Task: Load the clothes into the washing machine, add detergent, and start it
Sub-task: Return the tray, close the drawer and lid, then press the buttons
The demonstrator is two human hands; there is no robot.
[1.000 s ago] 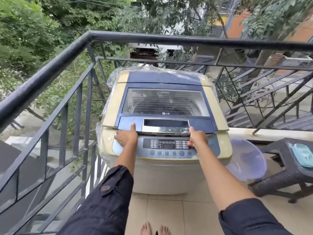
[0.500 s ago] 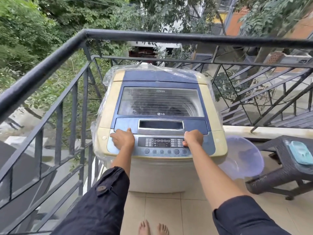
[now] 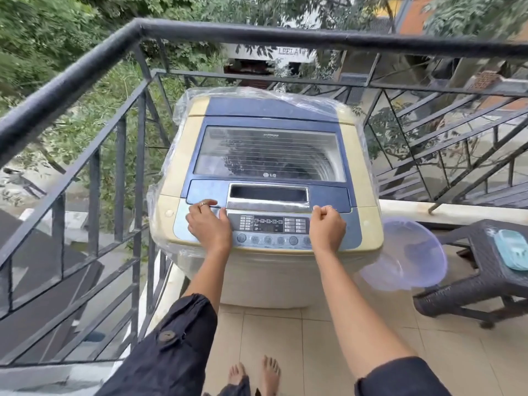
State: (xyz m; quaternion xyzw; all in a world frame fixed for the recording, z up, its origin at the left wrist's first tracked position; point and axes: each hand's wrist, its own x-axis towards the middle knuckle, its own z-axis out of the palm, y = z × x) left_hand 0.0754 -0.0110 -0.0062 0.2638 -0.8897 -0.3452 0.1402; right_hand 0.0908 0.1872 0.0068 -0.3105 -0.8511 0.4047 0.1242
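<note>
Top-loading washing machine in the corner of a balcony, against the black railing, wrapped in clear plastic film. Lid closed, with a transparent window; something dark dimly seen through it, not possible to tell what. Left hand lying on the left part of the control panel, fingers bent and closed, tips at the front edge of the lid, a ring on one finger; nothing held. Right hand on the right part of the panel, curled almost to a fist, thumb and forefinger pinched at the lid edge; not clear if gripping anything there. Both sleeves dark, pushed up. Just beside the machine on the right, a pale purple plastic basin, leaning against a dark wicker stool. On the stool, a light blue object. Bare feet on beige tiles below.
</note>
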